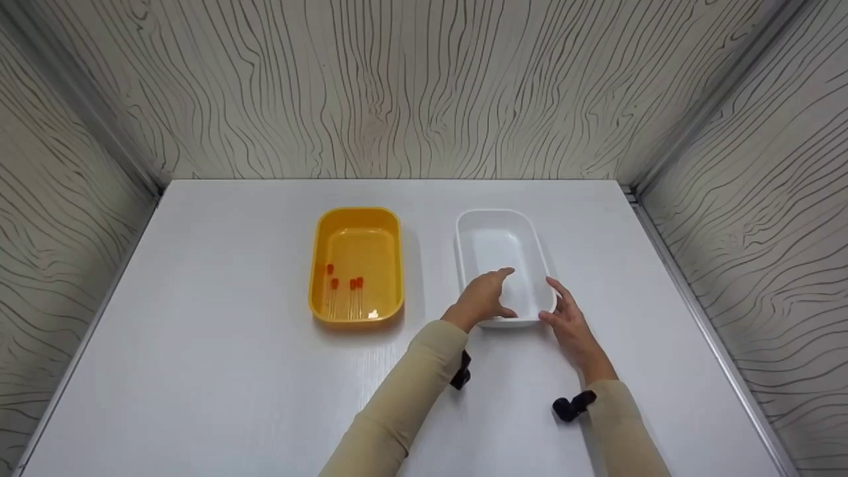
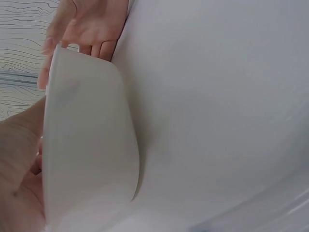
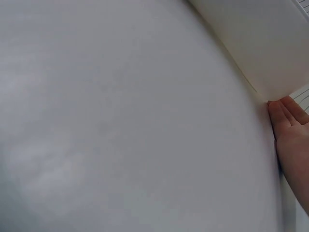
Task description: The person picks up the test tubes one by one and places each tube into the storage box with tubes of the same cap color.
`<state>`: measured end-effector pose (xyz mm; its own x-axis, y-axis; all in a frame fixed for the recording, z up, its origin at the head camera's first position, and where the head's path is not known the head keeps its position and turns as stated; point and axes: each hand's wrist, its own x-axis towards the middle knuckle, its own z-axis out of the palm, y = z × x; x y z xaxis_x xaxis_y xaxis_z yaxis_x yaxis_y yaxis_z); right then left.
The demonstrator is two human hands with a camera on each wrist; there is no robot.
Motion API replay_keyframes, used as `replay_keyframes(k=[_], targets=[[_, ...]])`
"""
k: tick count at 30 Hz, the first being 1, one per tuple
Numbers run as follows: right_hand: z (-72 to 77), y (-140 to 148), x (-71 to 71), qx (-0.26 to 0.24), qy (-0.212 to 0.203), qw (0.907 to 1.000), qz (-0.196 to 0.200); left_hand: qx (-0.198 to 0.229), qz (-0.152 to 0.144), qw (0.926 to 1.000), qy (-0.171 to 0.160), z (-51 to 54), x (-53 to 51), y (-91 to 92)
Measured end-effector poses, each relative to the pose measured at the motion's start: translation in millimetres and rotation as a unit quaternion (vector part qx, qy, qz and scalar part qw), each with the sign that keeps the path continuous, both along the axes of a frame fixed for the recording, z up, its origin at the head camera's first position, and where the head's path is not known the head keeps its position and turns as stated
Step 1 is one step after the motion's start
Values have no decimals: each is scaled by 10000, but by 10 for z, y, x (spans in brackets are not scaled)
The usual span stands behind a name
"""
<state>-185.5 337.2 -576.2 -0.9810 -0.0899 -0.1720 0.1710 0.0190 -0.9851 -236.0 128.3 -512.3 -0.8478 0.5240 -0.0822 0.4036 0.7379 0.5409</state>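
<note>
A white container (image 1: 503, 323) stands upright on the table. Over its near left part reaches my left hand (image 1: 482, 299), thumb and forefinger spread wide apart, with nothing visible between them. My right hand (image 1: 574, 331) holds the container's near right corner, thumb at the rim and fingers along the outer side. In the left wrist view, the left hand (image 2: 19, 169) is partly hidden behind the container wall (image 2: 89, 140), and the right hand (image 2: 94, 26) is at the far corner. The right wrist view shows the right hand (image 3: 292, 137) touching the container's lower edge (image 3: 260, 53).
Left of the white container is a yellow container (image 1: 356, 324), holding several thin clear tubes with orange-red caps (image 1: 334, 283) near its front end. Both stand on a white table (image 1: 199, 318), with patterned panels (image 1: 384, 93) behind and at the sides.
</note>
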Motion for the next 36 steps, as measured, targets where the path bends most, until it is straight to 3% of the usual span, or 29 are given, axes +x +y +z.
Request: replay_keyframes(k=[10,19,26,31,36], targets=[[6,3,-8,102,13,9999,120,482,-181,9977,451,10,45,-105],[10,10,7,178,112,9997,120,1081,-259,9901,861,49,150,-235],[17,9,9,321,-27,9994,88,1201,-333,9859,1116,71,222,-358],[2,4,-3,31,-5,10000,76,1144,-334,9870,1082,85,284,-477],[-7,2,-11,-180,42,9998,70,1186,-297,9892,806,74,359,-628]])
